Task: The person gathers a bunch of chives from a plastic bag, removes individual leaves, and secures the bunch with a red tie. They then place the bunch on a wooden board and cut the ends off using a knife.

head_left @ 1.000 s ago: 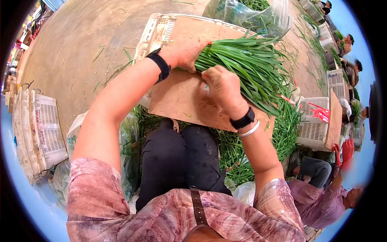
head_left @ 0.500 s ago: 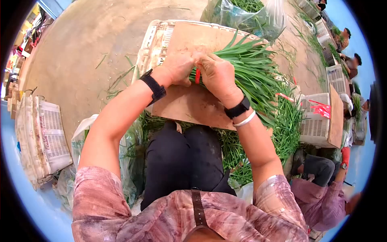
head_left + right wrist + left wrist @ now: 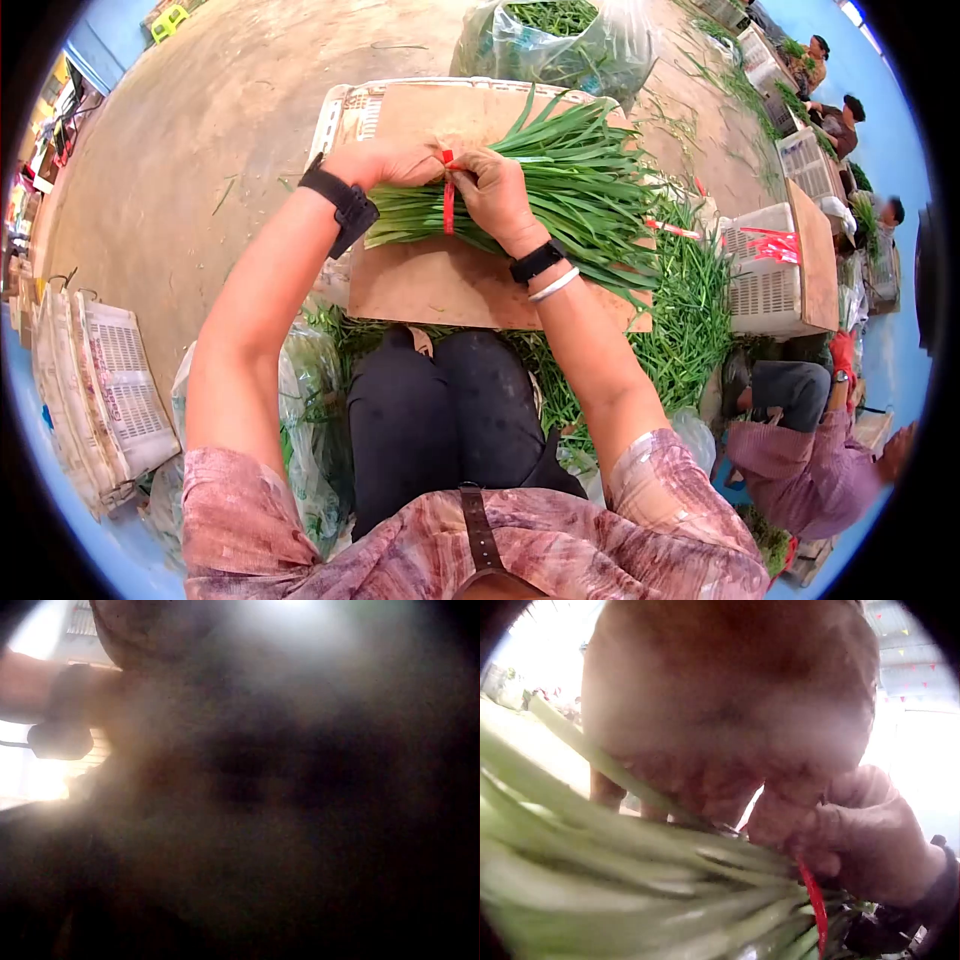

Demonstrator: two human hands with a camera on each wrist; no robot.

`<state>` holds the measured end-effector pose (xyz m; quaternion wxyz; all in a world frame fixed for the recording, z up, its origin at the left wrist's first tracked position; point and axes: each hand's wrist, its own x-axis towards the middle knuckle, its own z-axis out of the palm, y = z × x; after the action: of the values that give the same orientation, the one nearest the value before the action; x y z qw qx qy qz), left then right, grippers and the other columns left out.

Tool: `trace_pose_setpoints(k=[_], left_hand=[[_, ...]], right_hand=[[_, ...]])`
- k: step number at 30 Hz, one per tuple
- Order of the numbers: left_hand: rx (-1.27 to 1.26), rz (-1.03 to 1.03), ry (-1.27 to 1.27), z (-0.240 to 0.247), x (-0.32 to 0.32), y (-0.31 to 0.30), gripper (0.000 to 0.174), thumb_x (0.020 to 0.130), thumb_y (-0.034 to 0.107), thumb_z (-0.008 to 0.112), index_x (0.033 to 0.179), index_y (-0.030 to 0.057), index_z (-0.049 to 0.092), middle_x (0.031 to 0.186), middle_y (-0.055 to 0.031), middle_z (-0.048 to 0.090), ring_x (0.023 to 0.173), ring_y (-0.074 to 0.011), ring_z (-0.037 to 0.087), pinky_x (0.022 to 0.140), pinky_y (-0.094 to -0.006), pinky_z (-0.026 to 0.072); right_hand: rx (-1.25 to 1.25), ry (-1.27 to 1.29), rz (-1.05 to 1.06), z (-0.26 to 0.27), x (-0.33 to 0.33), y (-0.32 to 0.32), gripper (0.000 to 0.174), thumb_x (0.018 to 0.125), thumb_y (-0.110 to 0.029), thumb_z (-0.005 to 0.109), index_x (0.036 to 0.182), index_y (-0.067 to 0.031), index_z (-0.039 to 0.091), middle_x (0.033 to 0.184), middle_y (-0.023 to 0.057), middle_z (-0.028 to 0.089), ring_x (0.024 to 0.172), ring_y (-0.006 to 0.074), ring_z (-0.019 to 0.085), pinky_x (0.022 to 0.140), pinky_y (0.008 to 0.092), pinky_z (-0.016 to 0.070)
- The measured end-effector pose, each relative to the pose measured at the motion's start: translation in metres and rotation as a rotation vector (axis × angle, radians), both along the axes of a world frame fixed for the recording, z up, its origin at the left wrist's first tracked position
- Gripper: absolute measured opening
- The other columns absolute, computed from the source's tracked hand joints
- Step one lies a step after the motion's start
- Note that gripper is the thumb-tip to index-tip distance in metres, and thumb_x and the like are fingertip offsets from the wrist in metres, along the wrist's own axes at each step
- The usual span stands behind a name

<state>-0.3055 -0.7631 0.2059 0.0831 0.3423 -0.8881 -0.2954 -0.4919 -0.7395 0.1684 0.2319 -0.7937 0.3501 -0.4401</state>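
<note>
A thick bundle of long flat green leaves, which look like garlic chives [image 3: 585, 165], lies across a brown board [image 3: 430, 290] with its pale stems to the left. Round the stems runs a red ribbon [image 3: 448, 208]. My left hand [image 3: 405, 163] pinches the ribbon at the top of the bundle. Close beside it, my right hand [image 3: 497, 195] pinches the ribbon between thumb and fingers. In the left wrist view the stems [image 3: 630, 885] pass under my left palm, and the ribbon [image 3: 815, 900] hangs from the fingertips. The right wrist view is dark and blurred.
The board rests on a white plastic crate [image 3: 335, 112]. Loose greens [image 3: 690, 310] are heaped to the right, near another crate [image 3: 765, 290] bearing red ribbons. A clear bag of greens [image 3: 555, 50] stands beyond the board. Stacked crates [image 3: 105, 390] are at left; a seated person [image 3: 800, 470] is at right.
My right hand has come from in front of the bundle to meet my left at its top. The red ribbon now shows round the stems, where my left hand was gripping the bundle.
</note>
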Motion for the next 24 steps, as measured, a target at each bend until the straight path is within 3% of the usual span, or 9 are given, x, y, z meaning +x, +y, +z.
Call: trace_pose_setpoints(k=[3, 6, 12, 13, 18, 20, 22, 24], left_hand=[[0.077, 0.037, 0.041, 0.017, -0.009, 0.005, 0.021, 0.087, 0.014, 0.05, 0.095, -0.0022, 0.06, 0.086, -0.0186, 0.063, 0.079, -0.0272, 0.056, 0.078, -0.0347, 0.0455], [0.157, 0.27, -0.096, 0.019, -0.011, 0.012, 0.022, 0.087, 0.017, 0.052, 0.094, -0.0022, 0.061, 0.085, -0.0182, 0.064, 0.078, -0.0244, 0.056, 0.076, -0.0342, 0.0457], [0.116, 0.338, -0.067, -0.006, -0.006, -0.001, 0.027, 0.091, 0.023, 0.053, 0.095, -0.0015, 0.063, 0.082, -0.0164, 0.064, 0.077, -0.0204, 0.058, 0.073, -0.0333, 0.0464], [0.108, 0.387, -0.025, -0.013, -0.007, -0.002, 0.028, 0.093, 0.024, 0.051, 0.095, -0.0014, 0.063, 0.082, -0.0141, 0.064, 0.077, -0.0203, 0.058, 0.072, -0.0349, 0.0464], [-0.108, 0.552, 0.27, -0.034, -0.016, 0.007, 0.029, 0.094, 0.025, 0.05, 0.096, -0.0011, 0.063, 0.082, -0.0131, 0.064, 0.078, -0.019, 0.058, 0.072, -0.0347, 0.047], [0.097, 0.575, 0.063, -0.009, -0.024, 0.01, 0.031, 0.096, 0.026, 0.045, 0.109, 0.0016, 0.058, 0.096, -0.0177, 0.061, 0.092, -0.0204, 0.057, 0.084, -0.0341, 0.0451], [0.152, 0.607, 0.337, -0.032, -0.021, 0.012, 0.027, 0.095, 0.022, 0.048, 0.106, -0.0001, 0.058, 0.092, -0.0167, 0.061, 0.09, -0.0209, 0.057, 0.083, -0.0348, 0.0455], [-0.202, 0.644, 0.291, -0.056, -0.01, 0.007, 0.025, 0.093, 0.02, 0.05, 0.099, -0.002, 0.059, 0.086, -0.0138, 0.061, 0.086, -0.0203, 0.057, 0.08, -0.0351, 0.0458]], right_hand=[[0.031, -0.021, 0.014, -0.002, -0.001, 0.0, 0.009, 0.075, -0.01, 0.068, 0.081, -0.003, 0.067, 0.078, 0.0153, 0.063, 0.07, 0.0334, 0.061, 0.062, 0.0386, 0.0493], [0.065, -0.042, -0.004, -0.005, 0.0, -0.002, 0.007, 0.076, -0.003, 0.067, 0.082, 0.0014, 0.066, 0.073, 0.0147, 0.062, 0.064, 0.025, 0.06, 0.059, 0.0305, 0.0482], [0.018, -0.115, -0.03, -0.003, 0.0, 0.003, 0.008, 0.076, -0.002, 0.068, 0.082, 0.0023, 0.066, 0.073, 0.0141, 0.062, 0.064, 0.0227, 0.061, 0.06, 0.0302, 0.0489], [0.066, -0.148, -0.017, -0.008, 0.0, 0.002, 0.008, 0.076, -0.006, 0.066, 0.083, -0.0031, 0.066, 0.078, 0.0156, 0.063, 0.07, 0.0324, 0.062, 0.063, 0.0361, 0.05], [0.012, -0.193, -0.023, -0.015, 0.002, 0.001, 0.012, 0.073, -0.006, 0.067, 0.086, -0.0048, 0.066, 0.084, 0.0152, 0.065, 0.078, 0.0344, 0.062, 0.068, 0.0378, 0.0512], [-0.016, -0.23, -0.027, -0.016, 0.003, 0.0, 0.013, 0.073, -0.009, 0.067, 0.086, -0.0051, 0.066, 0.083, 0.0163, 0.064, 0.079, 0.0347, 0.062, 0.069, 0.0395, 0.0507], [-0.006, -0.179, -0.009, -0.013, 0.001, -0.001, 0.013, 0.073, -0.012, 0.067, 0.085, -0.0053, 0.066, 0.082, 0.0168, 0.064, 0.078, 0.0352, 0.062, 0.068, 0.0404, 0.0502], [0.036, -0.177, -0.023, -0.007, -0.001, 0.004, 0.012, 0.071, -0.006, 0.067, 0.081, -0.0004, 0.065, 0.079, 0.0182, 0.063, 0.074, 0.0343, 0.061, 0.067, 0.0378, 0.0495]])
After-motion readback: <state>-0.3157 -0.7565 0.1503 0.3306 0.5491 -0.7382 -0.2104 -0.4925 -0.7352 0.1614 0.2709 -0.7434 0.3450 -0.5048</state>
